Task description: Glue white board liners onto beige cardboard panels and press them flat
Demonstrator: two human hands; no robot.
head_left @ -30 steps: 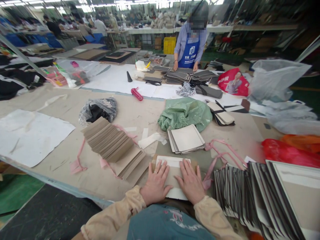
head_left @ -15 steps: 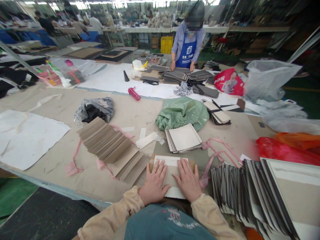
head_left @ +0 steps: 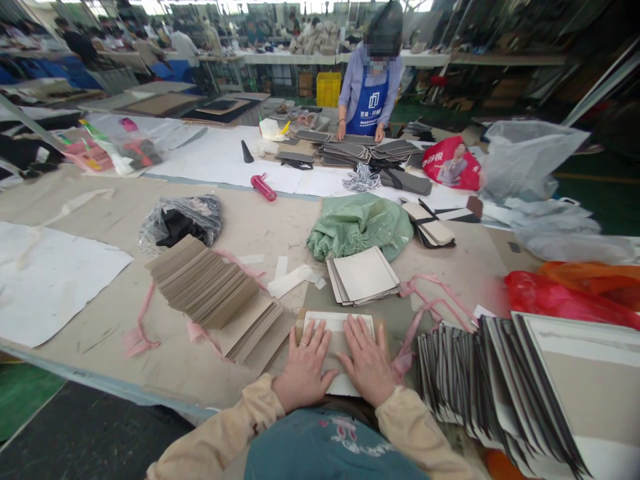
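Note:
Both palms press flat on a white-edged panel with a tan middle (head_left: pixel 334 347) at the table's near edge. My left hand (head_left: pixel 306 363) covers its left side, fingers spread, a ring on one finger. On the right side lies my right hand (head_left: pixel 367 360), its fingers also stretched out. Just beyond the panel sits a small pile of cream panels (head_left: pixel 365 273). To the left, a long row of brown cardboard pieces (head_left: pixel 205 283) leans over in a fanned stack. At the right stands a thick row of dark-edged panels (head_left: pixel 500 380).
A green cloth bundle (head_left: pixel 360 223) and a plastic bag with black material (head_left: pixel 183 223) lie farther back. Pink strips (head_left: pixel 415 320) trail beside the work. Red plastic (head_left: pixel 565 297) is at right. Across the table, a person in a blue apron (head_left: pixel 373 103) handles grey panels.
The whole view has shifted slightly, with things appearing a little farther left. My right hand has slid slightly left across the panel; my left hand stays about where it was.

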